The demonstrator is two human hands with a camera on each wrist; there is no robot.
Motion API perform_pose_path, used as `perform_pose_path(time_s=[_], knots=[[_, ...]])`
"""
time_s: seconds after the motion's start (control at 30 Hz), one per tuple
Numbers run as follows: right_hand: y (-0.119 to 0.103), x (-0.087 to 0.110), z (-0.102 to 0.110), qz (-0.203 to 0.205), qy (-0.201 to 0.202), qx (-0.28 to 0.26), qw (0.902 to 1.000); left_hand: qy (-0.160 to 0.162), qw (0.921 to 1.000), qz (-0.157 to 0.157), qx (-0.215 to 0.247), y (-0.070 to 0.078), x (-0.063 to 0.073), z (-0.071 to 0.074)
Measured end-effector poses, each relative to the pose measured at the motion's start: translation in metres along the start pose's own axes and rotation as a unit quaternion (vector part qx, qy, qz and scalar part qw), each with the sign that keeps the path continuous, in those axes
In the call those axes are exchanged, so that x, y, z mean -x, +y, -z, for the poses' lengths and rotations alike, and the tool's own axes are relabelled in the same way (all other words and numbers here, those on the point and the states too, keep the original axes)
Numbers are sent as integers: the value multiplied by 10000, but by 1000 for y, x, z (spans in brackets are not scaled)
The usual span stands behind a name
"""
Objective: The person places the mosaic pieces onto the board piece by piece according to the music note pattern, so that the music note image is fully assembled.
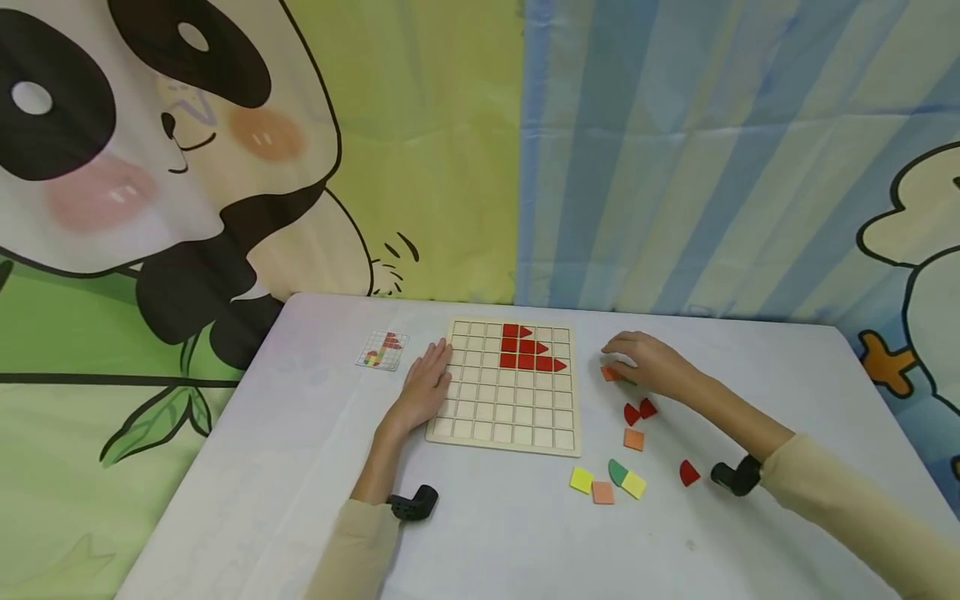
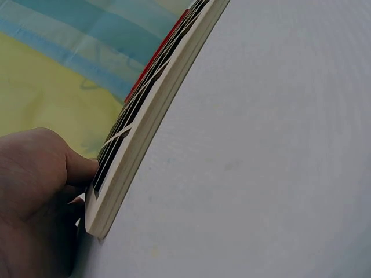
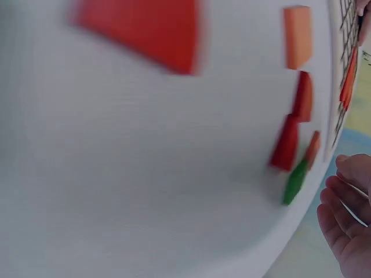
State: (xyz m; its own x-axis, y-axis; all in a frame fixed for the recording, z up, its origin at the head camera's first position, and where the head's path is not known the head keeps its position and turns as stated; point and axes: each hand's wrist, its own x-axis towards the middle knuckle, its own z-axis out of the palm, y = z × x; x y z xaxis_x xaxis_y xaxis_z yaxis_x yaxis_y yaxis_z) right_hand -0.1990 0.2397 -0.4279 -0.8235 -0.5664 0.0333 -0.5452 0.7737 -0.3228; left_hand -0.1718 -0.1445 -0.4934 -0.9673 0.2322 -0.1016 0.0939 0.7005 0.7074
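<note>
The wooden grid board [image 1: 486,417] lies flat on the white table [image 1: 247,517], with red pieces [image 1: 527,362] set in its upper right cells in three stepped rows, each ending in a point toward the right. The left hand [image 1: 424,388] lies along the board's left edge, fingers straight and reaching up past the middle of that side, the thumb touching the rim. The right hand [image 1: 651,363] is held low, just right of the board, palm down with fingers loosely bent and thumb apart from them; the right wrist view shows nothing between them. Partly beneath it lie an orange piece [image 1: 609,374] and a green piece [image 3: 295,183], touching. Nearer the person come two red quarter-rounds [image 1: 632,414] touching at their tips, then an orange square [image 1: 633,439], a lone red quarter-round [image 1: 689,473], and a loose cluster of two yellow squares [image 1: 581,479], a salmon square [image 1: 603,492] and a green quarter-round [image 1: 617,472]. Left of the board lies a printed card [image 1: 382,350] with a coloured figure on a grid, too small to read for any lettering. Both sleeves [image 1: 847,496] are beige; behind the table hangs a cartoon panda backdrop [image 1: 427,150].
</note>
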Motion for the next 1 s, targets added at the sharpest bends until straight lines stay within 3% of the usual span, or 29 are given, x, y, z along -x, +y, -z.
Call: perform_pose_path(time_s=[0.17, 0.3, 0.53, 0.87, 1.0], knots=[[12, 26, -1, -143, 49, -94, 9998, 30, 10000, -31, 7, 1, 0, 2], [15, 33, -3, -95, 42, -130, 9999, 30, 10000, -10, 23, 0, 0, 1], [13, 26, -6, 222, 92, -82, 9997, 40, 10000, 22, 79, 0, 1, 0], [14, 12, -16, 66, -240, 100, 9996, -36, 9999, 118, 71, 1, 0, -2], [13, 9, -19, 149, -37, 156, 9998, -33, 9999, 115, 22, 2, 0, -1]])
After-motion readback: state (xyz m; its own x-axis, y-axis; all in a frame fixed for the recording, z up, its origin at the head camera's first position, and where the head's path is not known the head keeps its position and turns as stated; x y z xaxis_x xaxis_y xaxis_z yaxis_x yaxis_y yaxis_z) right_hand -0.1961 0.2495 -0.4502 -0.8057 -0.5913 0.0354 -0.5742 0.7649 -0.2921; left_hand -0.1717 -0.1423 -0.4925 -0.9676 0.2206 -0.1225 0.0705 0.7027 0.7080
